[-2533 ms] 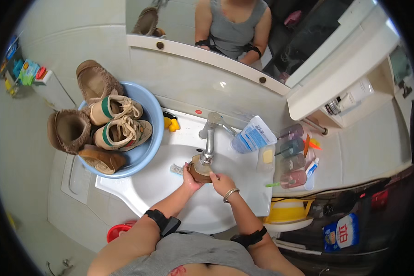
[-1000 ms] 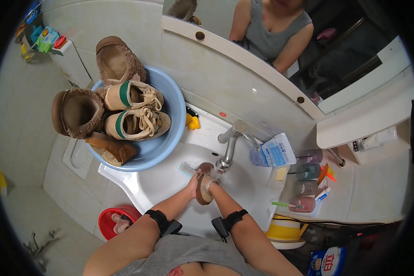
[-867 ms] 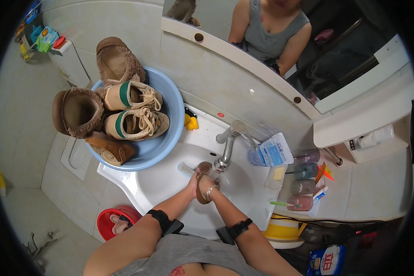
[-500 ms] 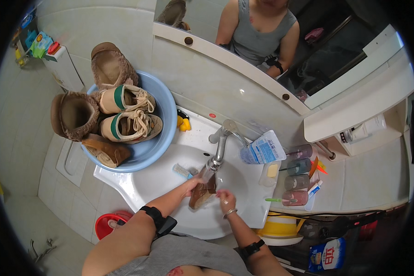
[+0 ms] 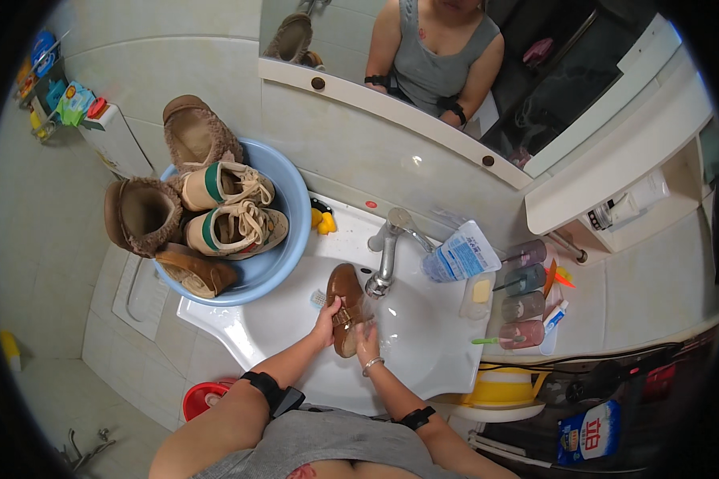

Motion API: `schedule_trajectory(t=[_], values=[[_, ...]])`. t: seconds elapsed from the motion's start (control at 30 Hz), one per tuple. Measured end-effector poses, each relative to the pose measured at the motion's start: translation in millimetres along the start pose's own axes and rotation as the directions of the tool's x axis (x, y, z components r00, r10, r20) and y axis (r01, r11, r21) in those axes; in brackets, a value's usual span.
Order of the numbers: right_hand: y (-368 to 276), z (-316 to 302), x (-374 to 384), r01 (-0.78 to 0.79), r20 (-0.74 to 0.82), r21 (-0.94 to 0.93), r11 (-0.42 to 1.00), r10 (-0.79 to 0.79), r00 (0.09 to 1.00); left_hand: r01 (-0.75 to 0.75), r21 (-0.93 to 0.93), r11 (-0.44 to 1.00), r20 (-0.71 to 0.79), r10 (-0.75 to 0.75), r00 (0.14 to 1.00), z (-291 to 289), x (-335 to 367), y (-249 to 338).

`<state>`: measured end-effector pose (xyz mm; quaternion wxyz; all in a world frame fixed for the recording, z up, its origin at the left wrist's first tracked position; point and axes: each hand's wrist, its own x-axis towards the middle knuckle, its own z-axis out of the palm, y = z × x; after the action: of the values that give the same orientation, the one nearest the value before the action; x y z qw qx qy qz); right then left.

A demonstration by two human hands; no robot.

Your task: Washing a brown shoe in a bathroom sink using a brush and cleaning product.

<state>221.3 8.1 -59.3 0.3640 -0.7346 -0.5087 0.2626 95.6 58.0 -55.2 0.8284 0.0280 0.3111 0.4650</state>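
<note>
My left hand (image 5: 326,324) is closed around the side of a brown leather shoe (image 5: 344,286) with a strap and buckle, holding it tilted over the white washbasin (image 5: 423,351). Against the shoe's right side, near its lower end, is my right hand (image 5: 367,342), its fingers slightly blurred and seemingly stretched out. The spout of the chrome faucet (image 5: 386,257) ends just right of the shoe. A light blue scrub brush (image 5: 318,298) lies in the basin, partly hidden behind my left hand and the shoe.
A blue tub (image 5: 294,215) heaped with several shoes overhangs the basin's left side. At the right stand a blue-white pouch (image 5: 461,254), a soap dish (image 5: 477,294) and several cups (image 5: 523,306). A red bucket (image 5: 201,397) sits below left. A mirror (image 5: 447,64) hangs above.
The shoe has turned and moved up and left from under the faucet, its sides now showing more. My right hand has shifted left, from apart to against the shoe.
</note>
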Motion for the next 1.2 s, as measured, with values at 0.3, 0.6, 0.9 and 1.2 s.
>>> schedule_trajectory(t=[0.3,0.6,0.9,1.2], values=[[-23.7,-15.7,31.5,-0.691,0.506,0.278,0.668,0.51,0.696,-0.017,-0.046,0.999,0.152,0.024,0.988,3.4,8.1,8.1],[-10.8,-27.2,63.8,-0.622,0.621,0.508,0.596,0.246,0.744,0.088,0.08,0.993,0.28,-0.107,0.954,-2.2,-3.8,41.3],[-13.8,-9.5,79.9,-0.428,0.099,-0.104,0.898,0.438,0.894,0.043,0.016,0.999,0.253,-0.046,0.966,15.8,-14.8,28.6],[-26.6,-56.5,78.0,-0.211,-0.001,-0.11,0.971,0.212,0.977,-0.133,0.093,0.987,-0.001,0.134,0.991,30.8,-20.2,35.0]])
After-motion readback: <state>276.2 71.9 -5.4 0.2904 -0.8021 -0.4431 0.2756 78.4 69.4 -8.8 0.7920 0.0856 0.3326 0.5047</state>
